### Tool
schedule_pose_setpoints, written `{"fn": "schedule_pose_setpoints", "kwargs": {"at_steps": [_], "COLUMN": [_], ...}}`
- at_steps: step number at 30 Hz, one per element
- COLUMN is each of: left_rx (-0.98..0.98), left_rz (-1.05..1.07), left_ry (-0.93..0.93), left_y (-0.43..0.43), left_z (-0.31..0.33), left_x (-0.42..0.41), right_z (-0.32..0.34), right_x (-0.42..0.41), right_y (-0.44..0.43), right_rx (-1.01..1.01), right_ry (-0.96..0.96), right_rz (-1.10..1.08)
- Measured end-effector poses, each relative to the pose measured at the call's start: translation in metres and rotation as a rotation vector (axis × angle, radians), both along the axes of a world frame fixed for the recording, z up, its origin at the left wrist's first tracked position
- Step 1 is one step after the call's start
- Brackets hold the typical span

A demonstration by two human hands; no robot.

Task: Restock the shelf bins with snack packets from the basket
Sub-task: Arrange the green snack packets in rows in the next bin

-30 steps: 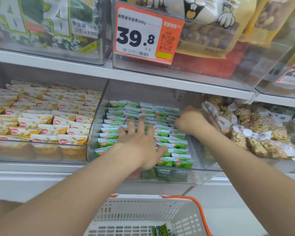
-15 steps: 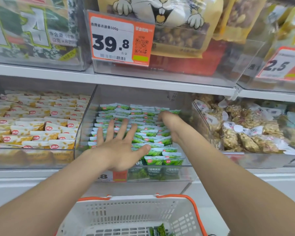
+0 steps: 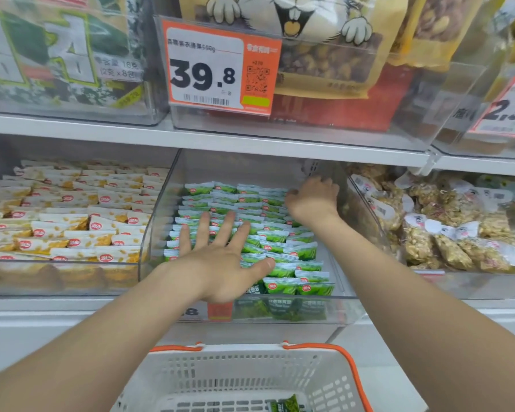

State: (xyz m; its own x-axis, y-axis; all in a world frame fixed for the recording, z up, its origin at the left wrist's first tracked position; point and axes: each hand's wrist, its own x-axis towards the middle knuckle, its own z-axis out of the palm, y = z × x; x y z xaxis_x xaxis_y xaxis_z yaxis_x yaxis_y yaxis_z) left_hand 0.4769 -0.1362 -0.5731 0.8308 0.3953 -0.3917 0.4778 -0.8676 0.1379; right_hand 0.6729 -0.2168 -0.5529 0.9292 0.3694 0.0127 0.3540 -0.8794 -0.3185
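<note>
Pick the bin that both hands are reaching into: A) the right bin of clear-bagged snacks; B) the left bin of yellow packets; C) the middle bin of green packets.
C: the left hand lies flat, fingers spread, on the green packets, and the right hand is at the back right of the same middle bin.

Bright, even, diffuse light fills the scene, with no lamp in view. The upper shelf throws a soft shadow across the back of the middle bin, whose clear front wall carries milky glare. The whole frame is soft: small print on the price tag smears, and only its large digits read. Wide-angle distortion bends the shelf line and stretches the basket at the bottom edge. The left bin looks hazy in front.
</note>
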Motion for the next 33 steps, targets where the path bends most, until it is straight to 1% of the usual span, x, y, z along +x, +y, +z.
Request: {"fn": "schedule_pose_setpoints", "kwargs": {"at_steps": [2,6,9,12,13,15,17,18,21,23,26,33], "left_rx": [0.000,-0.006,-0.015,-0.032,-0.043,-0.043,0.002,0.031,0.095,0.111,0.123,0.146], "left_rz": [-0.003,-0.005,0.003,-0.007,-0.001,0.048,0.138,0.170,0.191,0.208,0.208,0.190], "left_ry": [0.007,0.006,0.013,0.008,-0.012,-0.110,-0.207,-0.217,-0.187,-0.177,-0.114,0.042], "left_y": [0.001,0.002,0.003,0.004,0.005,0.009,0.017,0.022,0.039,0.048,0.055,0.060], "left_z": [0.000,-0.002,-0.002,0.002,0.004,0.007,0.008,0.008,0.006,0.005,0.006,0.011], "left_x": [0.000,0.001,0.000,0.000,-0.001,-0.001,0.003,0.007,0.027,0.039,0.049,0.062], "right_z": [-0.002,-0.004,-0.008,-0.010,-0.009,-0.006,-0.004,-0.004,-0.008,-0.011,-0.010,-0.016], "right_x": [0.002,0.004,-0.002,0.002,0.005,0.010,0.014,0.016,0.018,0.018,0.020,0.027], "right_y": [0.004,0.014,0.028,0.027,0.024,0.016,0.009,0.006,0.002,0.001,0.003,0.007], "right_rx": [-0.045,-0.182,-0.187,-0.156,-0.146,-0.112,-0.101,-0.106,-0.101,-0.161,-0.218,-0.106], "right_ry": [0.060,0.042,0.066,0.021,0.000,-0.034,-0.044,-0.043,-0.089,-0.158,-0.229,-0.246], "right_rz": [-0.012,0.012,0.058,0.062,0.064,0.055,0.065,0.082,0.197,0.255,0.226,0.136]}}
